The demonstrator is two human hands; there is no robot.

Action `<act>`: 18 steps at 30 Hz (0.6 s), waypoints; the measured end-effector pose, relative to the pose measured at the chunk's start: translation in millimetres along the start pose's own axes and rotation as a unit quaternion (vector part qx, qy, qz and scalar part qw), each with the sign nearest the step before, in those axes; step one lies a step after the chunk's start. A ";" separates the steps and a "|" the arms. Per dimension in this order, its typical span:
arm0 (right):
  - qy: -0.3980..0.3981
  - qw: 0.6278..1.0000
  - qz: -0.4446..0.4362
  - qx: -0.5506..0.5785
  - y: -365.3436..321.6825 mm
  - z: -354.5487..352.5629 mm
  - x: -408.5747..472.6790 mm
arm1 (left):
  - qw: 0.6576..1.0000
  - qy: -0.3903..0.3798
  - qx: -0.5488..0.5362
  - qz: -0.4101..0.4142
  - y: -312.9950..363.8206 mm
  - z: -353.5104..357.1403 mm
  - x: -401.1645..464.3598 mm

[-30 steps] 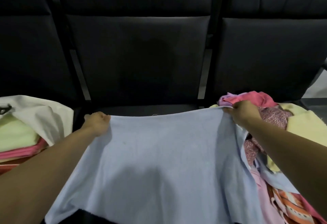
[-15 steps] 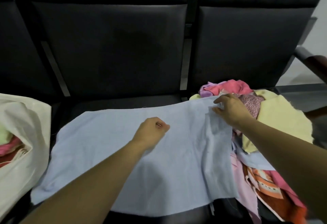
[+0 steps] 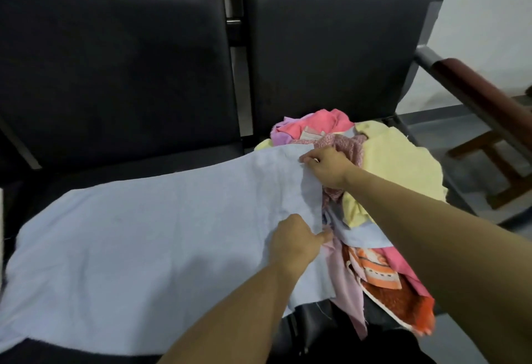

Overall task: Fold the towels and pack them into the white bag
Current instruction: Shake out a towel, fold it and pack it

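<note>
- Far left edge: a thin sliver of white [image 3: 1, 219], cut off by the frame; what it belongs to cannot be told.
- Left dark seat [image 3: 115, 168]: black padded cushion and backrest, one of a row of joined chairs.
- Light blue towel [image 3: 144, 242]: pale, plain, soft nap with faint creases. Spread flat and wide over the left seat, near edge hanging past the seat front, right edge lapping onto the pile on the next seat. No fold in it yet; far right corner slightly lifted and rumpled.
- Left hand [image 3: 296, 244]: at the towel's right edge, about halfway along it. Grip curled, knuckles up, fingers tucked down at the hem; it appears to pinch the edge, though the fingertips are hidden beneath the hand.
- Right hand [image 3: 326, 166]: at the towel's far right corner. Grip pinching the blue cloth between thumb and bent fingers, the corner raised a little off the pile.
- Pile of unfolded towels [image 3: 383, 191] on the right seat, heaped loosely: a pink one [image 3: 319, 123] at the back, a mottled pink-brown one just behind the right hand, a pale yellow one [image 3: 397, 162] spread to the right, a lilac strip trailing off the seat front, an orange patterned one [image 3: 394, 291] hanging over the near edge.
- Far right: wooden armrest [image 3: 475, 90], reddish brown, on a dark metal frame; grey floor beyond.
</note>
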State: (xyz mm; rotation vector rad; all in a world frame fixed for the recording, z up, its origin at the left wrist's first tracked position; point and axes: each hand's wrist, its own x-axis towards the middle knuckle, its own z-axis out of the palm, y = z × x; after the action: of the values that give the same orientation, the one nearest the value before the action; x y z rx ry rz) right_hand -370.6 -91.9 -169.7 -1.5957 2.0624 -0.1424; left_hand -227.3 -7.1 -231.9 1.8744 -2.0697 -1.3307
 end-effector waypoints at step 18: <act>0.086 0.982 -0.036 0.167 -3.0 8.6 -13.2 | 1.000 -0.021 -0.017 0.009 -7.8 1.3 -9.2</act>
State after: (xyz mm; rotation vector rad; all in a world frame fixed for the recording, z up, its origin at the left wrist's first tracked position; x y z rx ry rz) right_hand -361.8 -78.6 -171.5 -1.4903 1.9779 -0.6372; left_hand -219.4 2.1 -232.9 1.8259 -2.0654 -1.4042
